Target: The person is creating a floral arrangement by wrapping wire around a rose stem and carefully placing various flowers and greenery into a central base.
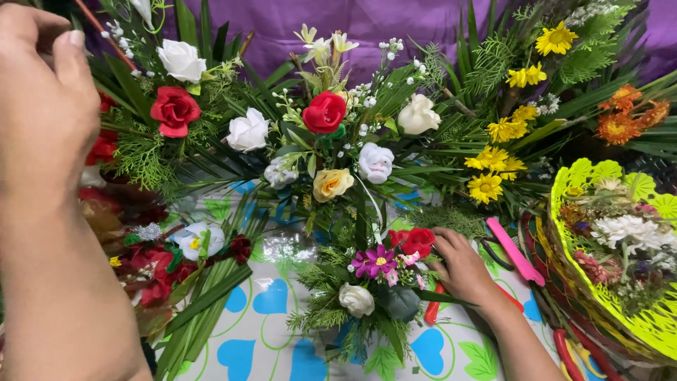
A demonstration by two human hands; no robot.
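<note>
My right hand rests low at centre right, its fingers curled into the side of a small bouquet. That bouquet has a red rose at my fingertips, a purple-pink flower, a white rose and green fern. My left hand is raised close to the camera at the upper left, fingers curled together with nothing visible in them. It hovers in front of an arrangement of red and white roses. Behind the small bouquet stands a taller arrangement of red, white and cream roses.
A plastic cloth with blue hearts covers the table. A pink tool and red handles lie by my right wrist. Yellow daisies stand at the back right, and a neon-yellow wrapped bouquet lies far right. A dark red bouquet lies left.
</note>
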